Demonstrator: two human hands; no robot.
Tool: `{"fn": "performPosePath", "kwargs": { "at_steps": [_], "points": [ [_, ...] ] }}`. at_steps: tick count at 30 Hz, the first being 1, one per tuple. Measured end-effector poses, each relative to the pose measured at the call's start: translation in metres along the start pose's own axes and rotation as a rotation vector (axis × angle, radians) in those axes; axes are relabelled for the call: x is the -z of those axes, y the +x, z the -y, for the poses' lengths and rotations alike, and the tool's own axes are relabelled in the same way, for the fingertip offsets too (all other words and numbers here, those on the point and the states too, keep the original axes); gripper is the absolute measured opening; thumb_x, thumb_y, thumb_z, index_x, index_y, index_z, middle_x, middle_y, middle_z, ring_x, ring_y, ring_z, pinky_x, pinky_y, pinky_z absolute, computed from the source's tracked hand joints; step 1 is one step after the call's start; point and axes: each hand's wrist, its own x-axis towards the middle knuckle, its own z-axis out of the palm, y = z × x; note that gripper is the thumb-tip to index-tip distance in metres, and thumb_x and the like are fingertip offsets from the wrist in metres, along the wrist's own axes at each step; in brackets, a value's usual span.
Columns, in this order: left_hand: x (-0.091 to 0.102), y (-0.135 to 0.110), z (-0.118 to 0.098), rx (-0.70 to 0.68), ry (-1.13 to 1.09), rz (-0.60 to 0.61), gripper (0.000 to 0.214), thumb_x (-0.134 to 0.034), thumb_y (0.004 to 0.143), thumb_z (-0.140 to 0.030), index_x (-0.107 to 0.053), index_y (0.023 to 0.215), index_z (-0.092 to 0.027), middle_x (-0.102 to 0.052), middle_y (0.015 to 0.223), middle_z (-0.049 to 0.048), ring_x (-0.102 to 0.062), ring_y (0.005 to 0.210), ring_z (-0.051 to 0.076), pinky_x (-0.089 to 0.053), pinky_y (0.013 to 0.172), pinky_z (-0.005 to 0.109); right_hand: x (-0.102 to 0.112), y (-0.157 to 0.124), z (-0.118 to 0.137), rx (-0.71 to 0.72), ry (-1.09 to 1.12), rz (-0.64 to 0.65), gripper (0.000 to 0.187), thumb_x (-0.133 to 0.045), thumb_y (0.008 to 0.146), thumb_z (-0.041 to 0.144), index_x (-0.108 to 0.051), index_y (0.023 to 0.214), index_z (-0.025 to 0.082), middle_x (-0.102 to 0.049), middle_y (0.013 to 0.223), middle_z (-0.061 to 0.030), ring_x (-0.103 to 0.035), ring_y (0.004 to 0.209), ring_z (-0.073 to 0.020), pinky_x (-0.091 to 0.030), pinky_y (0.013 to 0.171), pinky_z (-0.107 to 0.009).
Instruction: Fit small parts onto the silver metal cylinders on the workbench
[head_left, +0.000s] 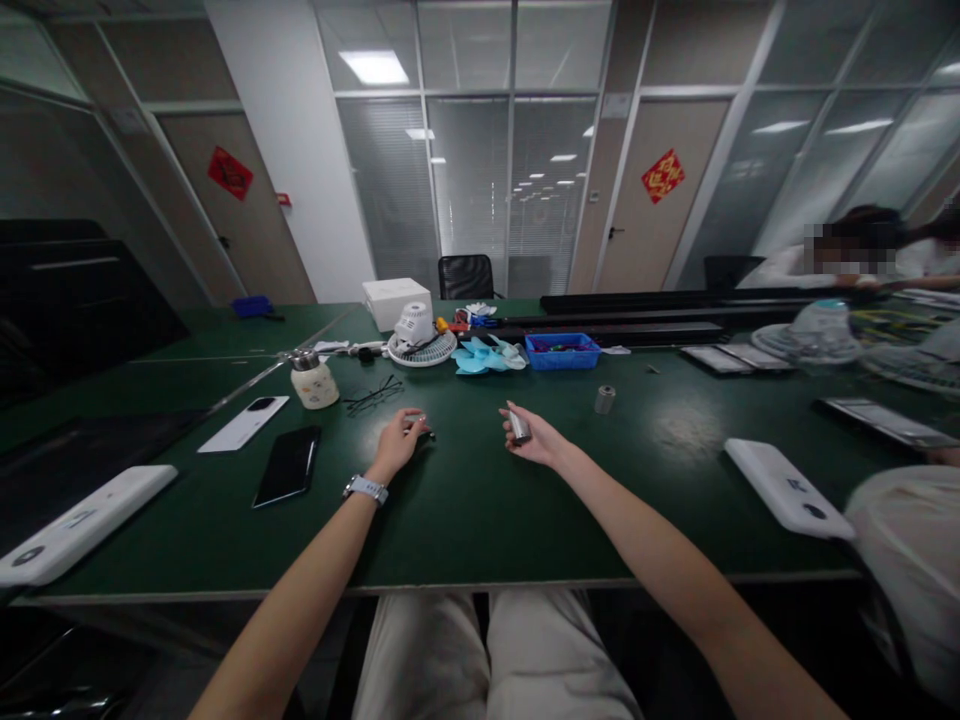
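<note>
In the head view, my right hand (536, 440) is wrapped round a small silver metal cylinder (519, 427), tilted a little above the green table (472, 530). My left hand (401, 440), with a watch on its wrist, hovers close to the tabletop with its fingers curled together. By its fingertips shows a tiny dark piece (430, 434), too small to name. A second metal cylinder (604, 400) stands upright on the table, right of my right hand. Folded eyeglasses (373, 396) lie beyond my left hand.
Phones (287, 466), a patterned bottle (313, 382) and a white power bank-like device (90, 525) are at left. Behind lie fan parts (422, 348), blue fan blades (489, 356) and a blue basket (562, 352). Another white device (787, 487) and a person's sleeve (911, 540) are at right.
</note>
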Motion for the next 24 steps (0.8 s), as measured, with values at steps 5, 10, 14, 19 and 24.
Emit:
{"fn": "performPosePath", "kwargs": {
  "at_steps": [5,10,14,19,24],
  "points": [
    [-0.001,0.001,0.002,-0.014,-0.012,-0.001,0.036,-0.049,0.084,-0.044,-0.056,0.108,-0.019,-0.073,0.087,0.0068,-0.068,0.077,0.019,-0.048,0.072,0.029,-0.001,0.0,0.002,0.069,-0.116,-0.067,0.014,-0.066,0.078,0.018,-0.052,0.078,0.018,-0.059,0.061,0.003,-0.048,0.045,-0.0051,-0.041,0.041,-0.015],
    [-0.002,0.001,0.003,-0.024,-0.012,0.001,0.037,-0.049,0.083,-0.045,-0.056,0.107,-0.018,-0.073,0.087,0.0076,-0.068,0.08,0.02,-0.048,0.075,0.031,-0.001,-0.007,0.014,0.09,-0.222,-0.041,0.013,-0.069,0.075,0.017,-0.061,0.084,0.015,-0.067,0.085,-0.0047,-0.061,0.067,-0.0095,-0.052,0.056,-0.019],
    [-0.003,0.001,0.004,-0.031,-0.021,0.005,0.037,-0.048,0.084,-0.045,-0.056,0.107,-0.018,-0.073,0.086,0.0074,-0.068,0.08,0.02,-0.048,0.075,0.031,0.016,-0.016,0.035,0.264,-0.611,-0.069,0.034,-0.078,0.064,0.026,-0.067,0.094,0.016,-0.069,0.088,-0.0045,-0.063,0.075,-0.0124,-0.052,0.068,-0.024],
    [-0.003,0.002,0.004,-0.025,-0.01,0.008,0.035,-0.048,0.084,-0.043,-0.056,0.106,-0.018,-0.073,0.087,0.0073,-0.068,0.08,0.02,-0.048,0.075,0.03,0.061,-0.033,0.072,0.416,-1.164,-0.238,0.051,-0.082,0.053,0.039,-0.071,0.097,0.016,-0.071,0.082,-0.0042,-0.064,0.077,-0.0169,-0.05,0.072,-0.026],
    [-0.004,0.002,0.006,-0.03,-0.009,0.009,0.035,-0.048,0.085,-0.043,-0.056,0.107,-0.018,-0.073,0.086,0.0075,-0.068,0.081,0.02,-0.047,0.073,0.03,0.116,-0.05,0.106,0.324,-1.455,-0.723,0.046,-0.08,0.05,0.043,-0.074,0.09,0.021,-0.072,0.082,-0.0031,-0.066,0.077,-0.0198,-0.049,0.066,-0.026]
  ]
}}
